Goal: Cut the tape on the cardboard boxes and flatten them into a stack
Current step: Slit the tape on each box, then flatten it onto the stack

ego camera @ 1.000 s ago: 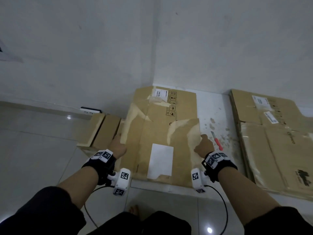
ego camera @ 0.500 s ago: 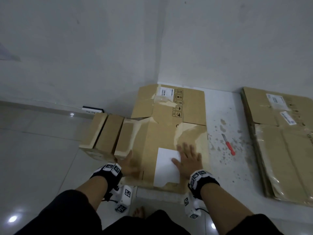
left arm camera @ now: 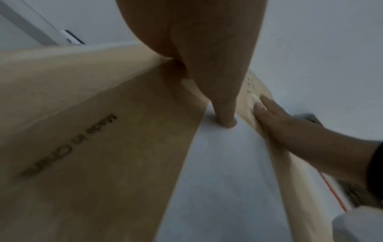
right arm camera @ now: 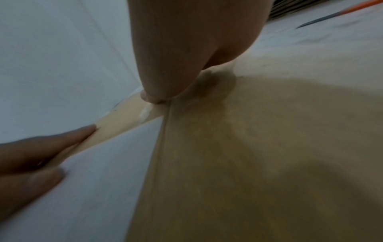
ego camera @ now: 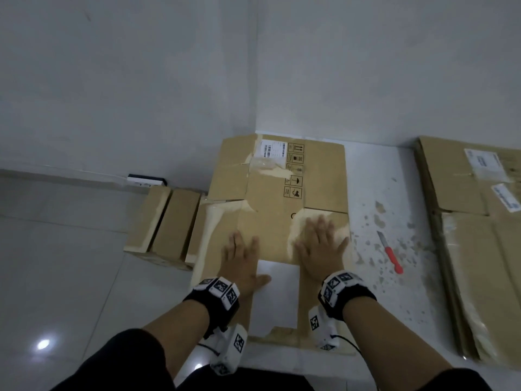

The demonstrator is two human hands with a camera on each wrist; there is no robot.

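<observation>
On the tiled floor (ego camera: 70,263), at the far left by the wall, a small white power strip (ego camera: 146,180) lies just behind a still-unflattened cardboard box (ego camera: 163,224) whose top flaps stand slightly apart. Just to its right, touching its side, the flattened box (ego camera: 270,210) lies spread on the floor in the room's corner, with a shipping label and handling symbols at its far end and a white label (ego camera: 277,294) near the person. The left hand (ego camera: 239,261) rests flat on the flattened box, fingers spread, its thumb lying on the white label's left edge. The right hand (ego camera: 320,249) lies flat too, fingers splayed wide, pressing the cardboard just right of the white label. Right of the box, on a speckled patch of floor, a red-handled knife (ego camera: 390,253) lies apart from both hands. At the far right sits a stack of flattened boxes (ego camera: 479,249) bearing white labels.
</observation>
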